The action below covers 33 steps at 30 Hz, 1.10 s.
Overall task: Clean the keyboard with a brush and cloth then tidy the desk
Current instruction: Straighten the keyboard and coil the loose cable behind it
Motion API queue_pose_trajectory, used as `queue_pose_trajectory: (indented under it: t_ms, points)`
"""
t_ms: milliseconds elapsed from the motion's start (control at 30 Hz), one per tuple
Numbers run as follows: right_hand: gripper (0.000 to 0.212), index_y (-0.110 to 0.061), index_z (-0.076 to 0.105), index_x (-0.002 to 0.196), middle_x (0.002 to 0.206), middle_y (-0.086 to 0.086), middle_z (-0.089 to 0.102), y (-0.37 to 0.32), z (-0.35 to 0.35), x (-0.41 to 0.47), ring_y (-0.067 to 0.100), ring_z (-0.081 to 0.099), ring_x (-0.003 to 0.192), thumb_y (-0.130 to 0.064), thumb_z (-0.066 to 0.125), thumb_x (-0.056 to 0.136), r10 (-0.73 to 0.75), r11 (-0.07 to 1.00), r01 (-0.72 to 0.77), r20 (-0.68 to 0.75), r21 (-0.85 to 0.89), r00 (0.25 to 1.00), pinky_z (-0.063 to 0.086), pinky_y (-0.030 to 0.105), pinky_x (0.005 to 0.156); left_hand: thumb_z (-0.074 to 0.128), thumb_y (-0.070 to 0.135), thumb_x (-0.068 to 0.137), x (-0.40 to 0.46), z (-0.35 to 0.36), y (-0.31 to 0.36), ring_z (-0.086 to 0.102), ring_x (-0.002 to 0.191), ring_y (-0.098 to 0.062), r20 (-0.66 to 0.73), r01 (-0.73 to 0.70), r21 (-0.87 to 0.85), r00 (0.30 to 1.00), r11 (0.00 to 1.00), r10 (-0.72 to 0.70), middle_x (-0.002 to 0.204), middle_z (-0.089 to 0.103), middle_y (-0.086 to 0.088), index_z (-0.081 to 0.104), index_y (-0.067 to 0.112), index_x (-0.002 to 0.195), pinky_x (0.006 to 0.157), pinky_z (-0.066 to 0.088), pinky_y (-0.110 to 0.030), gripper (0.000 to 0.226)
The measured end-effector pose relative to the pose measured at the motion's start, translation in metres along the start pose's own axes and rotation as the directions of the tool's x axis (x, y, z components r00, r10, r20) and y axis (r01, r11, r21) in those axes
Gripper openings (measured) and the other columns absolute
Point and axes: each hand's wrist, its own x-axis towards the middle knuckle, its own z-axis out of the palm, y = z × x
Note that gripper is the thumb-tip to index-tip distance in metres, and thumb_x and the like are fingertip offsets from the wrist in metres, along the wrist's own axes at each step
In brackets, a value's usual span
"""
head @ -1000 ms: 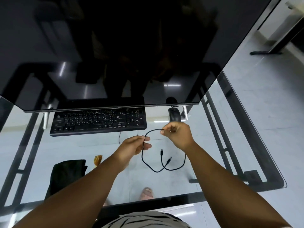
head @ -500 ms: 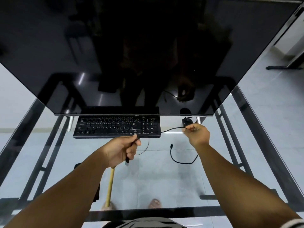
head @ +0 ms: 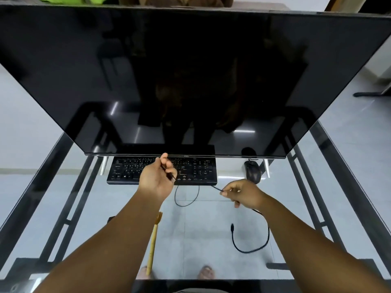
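A glass surface (head: 211, 240) on a black metal frame (head: 63, 210) lets the pale grey tiled floor (head: 25, 132) show through it. A large dark screen (head: 190, 77) fills the upper view, its glossy face reflecting streaks of ceiling light. At far right the black foot of other furniture (head: 369, 94) rests on the floor beside a white wall (head: 380, 60).

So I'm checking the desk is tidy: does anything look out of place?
Yes. A loose black cable sprawls over the glass desk, one plug end free, pinched by both hands. A wooden-handled brush lies near the front edge.
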Motion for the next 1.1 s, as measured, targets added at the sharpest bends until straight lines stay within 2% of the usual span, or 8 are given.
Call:
queue_pose_trajectory:
  t_ms: [167, 367, 467, 600, 700, 833, 1000, 1100]
  points:
    - [0.016, -0.03, 0.078, 0.09, 0.061, -0.011, 0.052, -0.037, -0.012, -0.013, 0.008, 0.045, 0.064, -0.041, 0.067, 0.088, 0.0, 0.993, 0.035, 0.287, -0.117, 0.958, 0.04, 0.02, 0.063, 0.033, -0.002, 0.099, 0.016, 0.0, -0.005, 0.063, 0.07, -0.007, -0.318, -0.179, 0.179, 0.92, 0.967, 0.229, 0.093, 0.069, 0.0, 0.05, 0.009, 0.1, 0.055, 0.041, -0.015, 0.02]
    - [0.016, -0.017, 0.075, 0.102, 0.07, 0.003, 0.04, -0.079, -0.045, -0.03, 0.012, 0.029, 0.059, -0.024, 0.065, 0.092, -0.097, 0.993, 0.114, 0.501, -0.004, 0.86, 0.03, 0.017, 0.055, 0.032, 0.002, 0.1, 0.022, -0.014, -0.018, 0.068, 0.098, -0.014, -0.104, -0.248, 0.583, 0.922, 0.774, 0.374, 0.092, 0.07, 0.002, 0.045, 0.01, 0.115, 0.077, 0.048, -0.024, 0.021]
    - [0.014, -0.012, 0.072, 0.097, 0.057, -0.006, 0.039, -0.103, -0.061, -0.035, 0.01, 0.027, 0.051, -0.016, 0.059, 0.095, -0.203, 0.979, 0.191, 0.45, 0.073, 0.869, 0.027, 0.016, 0.049, 0.034, 0.0, 0.098, 0.008, -0.015, -0.029, 0.071, 0.082, -0.013, 0.089, -0.154, 0.805, 0.986, 0.573, 0.14, 0.084, 0.06, -0.001, 0.045, 0.009, 0.119, 0.064, 0.04, -0.02, 0.025]
    - [0.023, -0.011, 0.07, 0.093, 0.053, -0.001, 0.033, -0.109, -0.072, -0.01, 0.011, 0.024, 0.046, -0.024, 0.052, 0.1, -0.201, 0.919, 0.188, 0.001, 0.345, 0.98, 0.019, 0.027, 0.052, 0.032, 0.014, 0.105, -0.011, -0.02, -0.038, 0.07, 0.067, -0.02, 0.193, -0.115, 0.964, 0.921, 0.238, -0.339, 0.071, 0.071, -0.013, 0.051, 0.009, 0.125, 0.053, 0.04, -0.024, 0.028]
    - [0.027, -0.01, 0.067, 0.087, 0.051, -0.003, 0.029, -0.09, -0.07, 0.017, 0.013, 0.019, 0.047, -0.032, 0.055, 0.098, -0.041, 0.912, 0.129, -0.227, 0.39, 0.973, 0.015, 0.028, 0.05, 0.033, 0.016, 0.103, -0.017, -0.018, -0.03, 0.042, 0.036, -0.016, 0.232, 0.018, 0.9, 0.827, 0.435, -0.513, 0.043, 0.038, -0.002, 0.065, 0.005, 0.115, 0.076, 0.047, -0.035, 0.037]
    - [0.022, -0.014, 0.062, 0.08, 0.056, -0.001, 0.041, -0.046, -0.054, 0.028, 0.012, 0.028, 0.044, -0.033, 0.064, 0.092, 0.091, 0.991, -0.06, -0.265, 0.121, 0.96, 0.026, 0.019, 0.042, 0.035, 0.037, 0.1, -0.017, -0.009, -0.005, 0.026, 0.028, -0.007, 0.374, 0.219, 0.547, 0.799, 0.808, -0.471, 0.039, 0.026, 0.006, 0.07, 0.002, 0.099, 0.056, 0.049, -0.027, 0.05]
    - [0.021, -0.026, 0.071, 0.086, 0.064, 0.002, 0.043, -0.028, -0.022, 0.005, 0.011, 0.029, 0.045, -0.029, 0.053, 0.097, 0.121, 0.99, -0.104, 0.202, -0.09, 0.972, 0.023, 0.021, 0.044, 0.037, 0.019, 0.103, -0.001, -0.003, 0.016, 0.038, 0.045, -0.009, 0.166, 0.013, 0.044, 0.986, 0.999, -0.021, 0.055, 0.036, 0.003, 0.055, -0.004, 0.119, 0.071, 0.052, -0.026, 0.034]
    - [0.023, -0.034, 0.072, 0.102, 0.058, -0.003, 0.04, -0.047, -0.01, -0.012, 0.017, 0.033, 0.055, -0.037, 0.049, 0.098, 0.092, 0.973, 0.033, 0.512, -0.23, 0.854, 0.03, 0.023, 0.054, 0.036, 0.007, 0.103, 0.011, -0.004, 0.01, 0.064, 0.062, -0.02, 0.018, -0.182, 0.243, 0.983, 0.953, 0.184, 0.06, 0.059, -0.002, 0.04, 0.003, 0.13, 0.089, 0.055, -0.038, 0.027]
